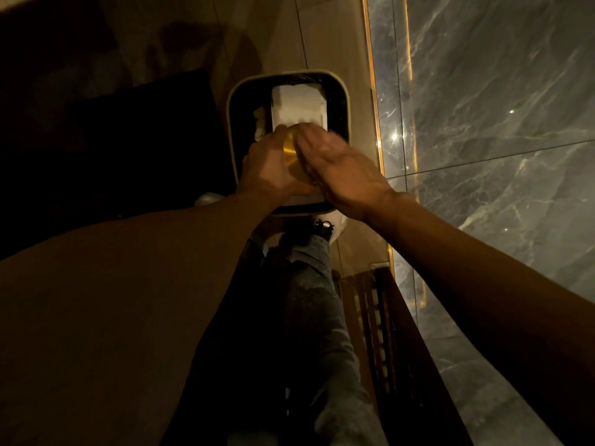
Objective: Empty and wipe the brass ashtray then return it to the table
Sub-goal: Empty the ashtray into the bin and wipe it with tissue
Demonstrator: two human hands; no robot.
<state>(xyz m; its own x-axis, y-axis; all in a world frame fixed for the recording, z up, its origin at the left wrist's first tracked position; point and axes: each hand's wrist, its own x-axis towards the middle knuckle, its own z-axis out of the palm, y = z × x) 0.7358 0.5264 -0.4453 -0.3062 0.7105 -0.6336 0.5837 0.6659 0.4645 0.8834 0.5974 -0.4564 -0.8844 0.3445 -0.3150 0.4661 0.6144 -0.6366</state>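
The brass ashtray shows as a shiny gold sliver between my two hands, tipped on its side above the open waste bin. My left hand grips it from the left. My right hand lies flat against its right side, fingers together and blurred; whether it holds a cloth is hidden. Most of the ashtray is covered by the hands. White paper and a white box lie inside the bin.
The bin stands on a light wooden floor beside a gold strip and grey marble wall. A dark cabinet is to the left, a slatted wooden piece below right. My jeans leg and shoe are under the bin.
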